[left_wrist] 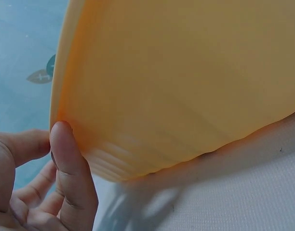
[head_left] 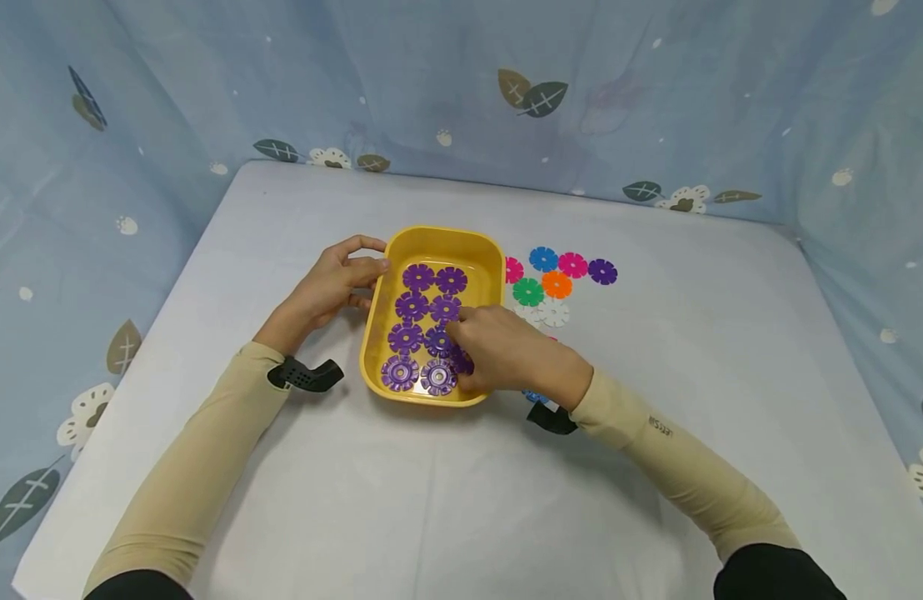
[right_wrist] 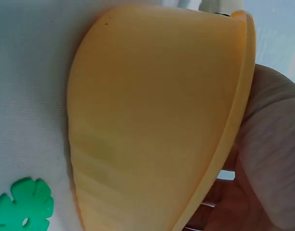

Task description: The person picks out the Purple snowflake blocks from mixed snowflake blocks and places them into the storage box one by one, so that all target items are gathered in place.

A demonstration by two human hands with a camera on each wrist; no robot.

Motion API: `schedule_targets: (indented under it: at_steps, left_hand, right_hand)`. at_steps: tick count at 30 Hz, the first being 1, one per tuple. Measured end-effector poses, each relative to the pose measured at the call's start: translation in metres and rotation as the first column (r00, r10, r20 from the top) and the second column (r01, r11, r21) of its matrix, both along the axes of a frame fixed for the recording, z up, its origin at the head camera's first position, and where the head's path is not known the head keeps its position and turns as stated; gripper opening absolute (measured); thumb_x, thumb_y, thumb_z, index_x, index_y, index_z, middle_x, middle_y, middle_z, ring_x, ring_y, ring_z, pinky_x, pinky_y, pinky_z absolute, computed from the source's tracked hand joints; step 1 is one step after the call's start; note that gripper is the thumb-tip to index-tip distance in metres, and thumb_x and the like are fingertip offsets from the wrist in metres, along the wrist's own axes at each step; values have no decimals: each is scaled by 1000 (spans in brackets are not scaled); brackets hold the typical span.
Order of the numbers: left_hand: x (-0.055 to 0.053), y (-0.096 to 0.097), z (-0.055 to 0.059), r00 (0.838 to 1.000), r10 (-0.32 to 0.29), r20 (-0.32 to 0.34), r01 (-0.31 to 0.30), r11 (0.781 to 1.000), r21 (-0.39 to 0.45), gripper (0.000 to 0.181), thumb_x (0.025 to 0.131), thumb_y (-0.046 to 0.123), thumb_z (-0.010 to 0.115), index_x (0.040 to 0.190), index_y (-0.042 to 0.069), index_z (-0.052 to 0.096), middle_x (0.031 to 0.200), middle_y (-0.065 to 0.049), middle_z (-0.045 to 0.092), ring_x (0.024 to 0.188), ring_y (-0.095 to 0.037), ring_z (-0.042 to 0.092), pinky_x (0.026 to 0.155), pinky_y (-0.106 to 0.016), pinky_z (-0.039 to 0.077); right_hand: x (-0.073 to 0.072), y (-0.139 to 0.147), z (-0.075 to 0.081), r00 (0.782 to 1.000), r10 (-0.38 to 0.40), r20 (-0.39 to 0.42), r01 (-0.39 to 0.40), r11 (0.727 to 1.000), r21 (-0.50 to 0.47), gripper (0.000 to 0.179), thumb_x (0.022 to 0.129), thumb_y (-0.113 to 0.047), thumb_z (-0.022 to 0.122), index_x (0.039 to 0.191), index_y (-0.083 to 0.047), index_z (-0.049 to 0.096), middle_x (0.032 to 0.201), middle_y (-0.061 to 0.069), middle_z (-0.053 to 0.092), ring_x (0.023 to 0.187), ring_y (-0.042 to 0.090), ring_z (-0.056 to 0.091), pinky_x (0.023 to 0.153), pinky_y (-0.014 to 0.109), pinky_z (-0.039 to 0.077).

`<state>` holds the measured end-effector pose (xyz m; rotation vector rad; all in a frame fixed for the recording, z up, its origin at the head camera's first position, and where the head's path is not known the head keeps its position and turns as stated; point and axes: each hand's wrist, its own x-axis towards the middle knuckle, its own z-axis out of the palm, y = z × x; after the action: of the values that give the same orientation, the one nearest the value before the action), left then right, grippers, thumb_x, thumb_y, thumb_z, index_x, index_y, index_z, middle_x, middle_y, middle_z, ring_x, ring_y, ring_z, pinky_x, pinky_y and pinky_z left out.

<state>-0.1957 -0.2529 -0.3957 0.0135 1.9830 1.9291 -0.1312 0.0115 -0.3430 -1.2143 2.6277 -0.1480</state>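
Note:
A yellow tray holds several purple flower-shaped plastic discs in rows. My left hand grips the tray's left rim near its far corner. In the left wrist view, the thumb lies on the outer wall and the index finger meets the edge. My right hand reaches over the right rim into the tray. Its curled fingers are at a partly covered purple disc, and the fingertips are mostly hidden. In the right wrist view, the tray wall covers much of that hand.
Loose flower discs lie on the white table right of the tray: blue, pink, dark purple, orange, green and white. Others are partly hidden by the right arm. A blue patterned curtain surrounds the table.

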Motion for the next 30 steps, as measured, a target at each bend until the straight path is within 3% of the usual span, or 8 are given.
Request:
schedule_targets:
  at_steps: [14,30]
  left_hand:
    - [0,0,2,1000,3,-5,-3,1000,-4,39,100,22,64,135,12,50,111,-18,68,77,-18,65,54,-28,56]
    - [0,0,1,1000,3,-6,-4,1000,-19,40,100,23,64,136,13,50,112,-18,68,78,-19,65,54,-28,57]
  right_hand:
    - [-2,-9,-1,998,14,66,-20,996,85,45,73,-38,87,103,-9,71,79,-4,58,72,14,55,65,26,48]
    - [-3,-12,-2,992,8,126,-22,994,108,48,72,-42,90,103,-10,72,76,-7,60,70,10,57,62,21,48]
